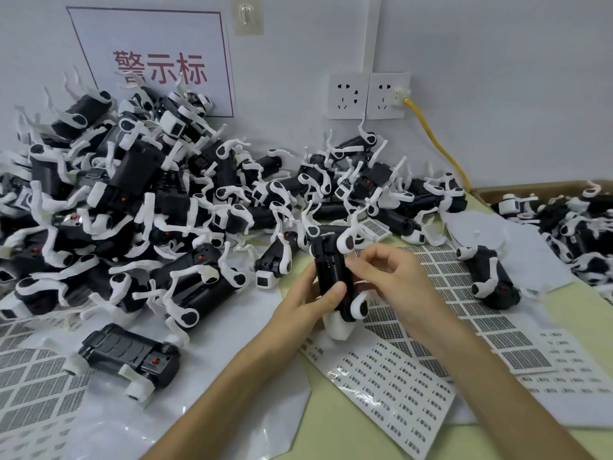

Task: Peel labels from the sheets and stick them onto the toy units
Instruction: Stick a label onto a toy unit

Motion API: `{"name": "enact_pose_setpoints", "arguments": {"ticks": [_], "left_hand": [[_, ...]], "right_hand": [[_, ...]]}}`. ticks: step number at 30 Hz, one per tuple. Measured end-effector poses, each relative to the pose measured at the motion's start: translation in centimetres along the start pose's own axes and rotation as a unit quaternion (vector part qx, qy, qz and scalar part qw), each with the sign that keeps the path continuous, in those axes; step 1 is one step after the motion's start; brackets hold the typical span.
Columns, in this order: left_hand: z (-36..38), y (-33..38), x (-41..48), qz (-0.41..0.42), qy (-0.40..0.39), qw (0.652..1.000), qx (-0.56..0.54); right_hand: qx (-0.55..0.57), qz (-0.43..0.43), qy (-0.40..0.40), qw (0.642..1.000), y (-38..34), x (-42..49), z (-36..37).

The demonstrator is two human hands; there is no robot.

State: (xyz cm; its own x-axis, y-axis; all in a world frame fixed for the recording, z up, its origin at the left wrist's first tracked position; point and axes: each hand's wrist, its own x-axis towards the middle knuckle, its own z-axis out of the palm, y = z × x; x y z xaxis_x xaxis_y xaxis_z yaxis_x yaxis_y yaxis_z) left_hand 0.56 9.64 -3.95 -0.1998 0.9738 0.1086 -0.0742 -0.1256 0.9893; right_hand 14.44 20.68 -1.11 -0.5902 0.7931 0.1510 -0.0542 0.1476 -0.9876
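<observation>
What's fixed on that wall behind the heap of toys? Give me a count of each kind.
White paper sign with red characters: 1
Clear plastic stick-on hook: 1
White plastic wall sockets: 2
Yellow cable plugged into the right-hand socket: 1
Total: 5

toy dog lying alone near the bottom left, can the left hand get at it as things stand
Probably not yet: the left hand grips another toy unit. The lone toy dog lies unblocked beside its forearm.
</observation>
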Motion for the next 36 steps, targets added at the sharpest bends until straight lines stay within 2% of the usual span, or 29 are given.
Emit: {"name": "enact_pose_setpoints", "arguments": {"ticks": [4, 9, 14, 21, 29, 36], "left_hand": [[-0.4, -0.1, 0.2, -0.013, -0.007, 0.999, -0.029], [-0.2, 0.1, 0.0, -0.006, -0.042, 0.998, -0.037], [-0.4, 0.6, -0.3, -0.007, -0.074, 0.996, -0.055], [-0.4, 0.8, -0.4, -0.019, -0.085, 0.993, -0.075], [-0.1, 1.3, -0.5, -0.029, -0.083, 0.992, -0.095], [-0.2, 1.4, -0.6, -0.046, -0.083, 0.989, -0.109]], "right_hand": [[0.044, 0.013, -0.035, 0.998, -0.3, -0.1, 0.3], [0.011, -0.021, -0.047, 0.999, -0.7, -0.4, 0.6], [0.101, 0.002, -0.104, 0.989, -1.0, -0.6, 0.7], [0.169, 0.019, -0.106, 0.98, -0.6, -0.4, 0.5], [0.046, -0.033, -0.082, 0.995, -0.9, -0.7, 1.2], [0.078, -0.034, -0.112, 0.99, 0.1, -0.4, 0.6]]}}
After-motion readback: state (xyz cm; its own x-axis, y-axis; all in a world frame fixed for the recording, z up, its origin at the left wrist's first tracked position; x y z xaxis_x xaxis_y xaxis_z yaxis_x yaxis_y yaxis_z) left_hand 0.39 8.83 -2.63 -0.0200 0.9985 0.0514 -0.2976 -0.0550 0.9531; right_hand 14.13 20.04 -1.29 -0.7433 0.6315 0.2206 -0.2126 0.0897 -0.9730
